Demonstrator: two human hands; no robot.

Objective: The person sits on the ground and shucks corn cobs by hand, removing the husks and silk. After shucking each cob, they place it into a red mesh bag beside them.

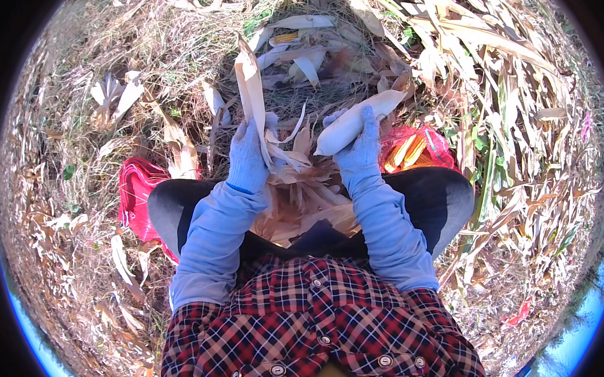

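Observation:
Gloved in pale blue knit, my left hand (252, 149) grips a long strip of dry corn husk (249, 82) that points away from me, with curled shreds below the fingers. My right hand (358, 145) holds an ear of corn in pale husk (356, 123), tilted up to the right, its rounded end towards the left. Both hands are above my crossed legs, apart from each other. Loose husks (307, 188) lie between my legs. Ahead, a heap of husked ears (306, 64) includes one showing yellow kernels (285, 38).
By my right knee, a red mesh bag (438, 146) contains bare yellow cobs (408, 152). Folded red mesh (140, 183) lies beside my left knee. Dry corn stalks (501, 46) cover the ground at right, dry grass (162, 44) at left. A red scrap (518, 313) lies at lower right.

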